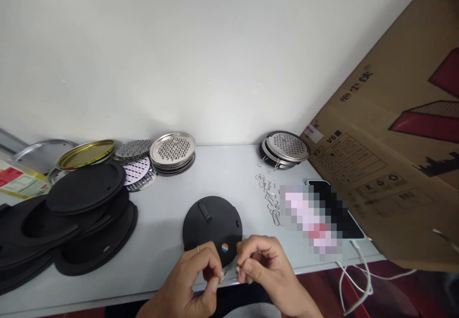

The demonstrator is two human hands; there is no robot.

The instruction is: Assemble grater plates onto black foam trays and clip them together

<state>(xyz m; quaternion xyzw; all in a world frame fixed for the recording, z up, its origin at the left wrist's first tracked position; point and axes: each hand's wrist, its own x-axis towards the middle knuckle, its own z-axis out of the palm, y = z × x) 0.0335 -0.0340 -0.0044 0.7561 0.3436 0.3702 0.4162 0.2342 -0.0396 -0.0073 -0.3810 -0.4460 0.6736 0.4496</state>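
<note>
Nearly closed, left hand (193,275) and right hand (263,265) each pinch a metal bit (222,275) (tiny); slack could drop one off the table (222,179).

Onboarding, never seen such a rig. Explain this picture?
No machine: a person's bare left hand and right hand, in one picture from a camera worn on the head. Each appears to pinch a small shiny metal piece, too tiny to identify. Just beyond, on the grey table, lies a round black disc. At left are piled round black discs; farther back, stacked round silver metal grater plates. At right, bent silver wire pieces and a dark-screened phone lie near a brown cardboard box.
</note>
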